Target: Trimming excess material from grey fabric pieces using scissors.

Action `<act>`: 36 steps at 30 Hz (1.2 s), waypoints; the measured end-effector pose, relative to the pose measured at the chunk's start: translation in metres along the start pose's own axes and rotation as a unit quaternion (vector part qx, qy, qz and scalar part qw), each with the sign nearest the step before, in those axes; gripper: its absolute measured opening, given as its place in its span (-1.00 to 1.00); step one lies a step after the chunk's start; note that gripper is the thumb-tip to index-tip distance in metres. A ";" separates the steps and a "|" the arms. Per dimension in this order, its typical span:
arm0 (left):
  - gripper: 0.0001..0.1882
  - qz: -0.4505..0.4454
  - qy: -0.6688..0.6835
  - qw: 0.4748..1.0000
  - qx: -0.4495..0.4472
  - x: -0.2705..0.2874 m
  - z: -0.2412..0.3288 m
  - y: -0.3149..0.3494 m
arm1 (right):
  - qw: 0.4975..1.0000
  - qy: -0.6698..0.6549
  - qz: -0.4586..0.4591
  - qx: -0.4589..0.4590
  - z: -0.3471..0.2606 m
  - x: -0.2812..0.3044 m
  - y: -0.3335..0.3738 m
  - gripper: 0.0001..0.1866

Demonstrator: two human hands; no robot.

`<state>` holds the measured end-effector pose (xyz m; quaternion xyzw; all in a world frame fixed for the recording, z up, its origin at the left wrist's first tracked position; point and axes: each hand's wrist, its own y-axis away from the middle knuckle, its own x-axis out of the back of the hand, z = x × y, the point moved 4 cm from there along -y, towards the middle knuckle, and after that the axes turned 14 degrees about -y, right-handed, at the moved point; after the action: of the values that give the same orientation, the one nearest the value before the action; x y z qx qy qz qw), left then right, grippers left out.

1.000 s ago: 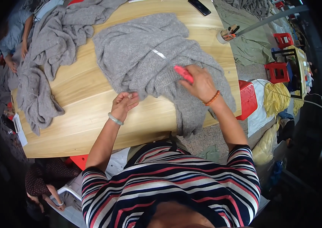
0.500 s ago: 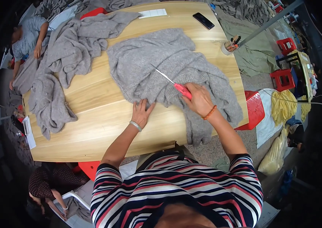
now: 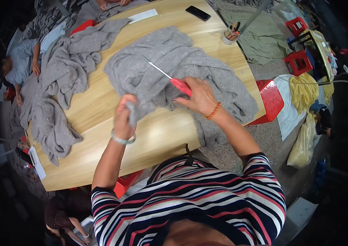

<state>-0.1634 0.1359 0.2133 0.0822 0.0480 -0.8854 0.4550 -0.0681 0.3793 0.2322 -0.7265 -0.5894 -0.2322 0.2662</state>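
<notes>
**Hands working a grey knit garment**

Left hand (image 3: 125,117) pinched a fold of the grey garment (image 3: 174,69) lying mid-table (image 3: 100,139); right hand (image 3: 196,96) closed around a red-handled tool (image 3: 170,78), its thin tip over the knit. Picking seemed underway; next called for a steady, careful tip.

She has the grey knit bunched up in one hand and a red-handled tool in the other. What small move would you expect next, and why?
Probably bringing the tool's thin metal tip across to the pinched fabric. The left hand lifts a fold of the grey sweater off the wooden table, while the right hand holds the red-handled tool, tip pointing away from that fold.
</notes>
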 end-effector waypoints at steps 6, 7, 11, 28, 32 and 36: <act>-0.81 -0.093 0.087 0.992 -0.019 -0.023 0.157 0.053 | 0.983 0.013 0.165 0.084 -0.026 0.005 -0.030 -0.57; -0.77 -0.083 0.048 0.995 -0.036 -0.022 0.193 0.073 | 0.971 0.043 0.214 0.096 -0.028 0.016 -0.040 -0.61; -0.70 -0.110 0.141 0.980 -0.088 -0.006 0.191 0.072 | 0.945 0.146 0.287 0.062 0.005 0.074 -0.046 -0.71; -0.58 0.031 0.044 0.938 0.343 0.055 -0.147 0.047 | 0.944 0.325 0.042 -0.039 0.084 0.085 -0.041 -0.64; -0.59 0.039 0.017 0.944 0.328 0.068 -0.138 0.015 | 0.966 0.253 -0.045 -0.002 0.049 0.068 -0.005 -0.68; -0.57 -0.008 -0.103 0.979 0.178 0.052 -0.145 -0.045 | 0.966 0.228 -0.120 0.015 -0.002 0.043 0.015 -0.67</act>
<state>-0.2148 0.1438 0.0621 0.0697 -0.1570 -0.8869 0.4289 -0.0453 0.4076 0.2601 -0.5743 -0.5991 -0.4135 0.3745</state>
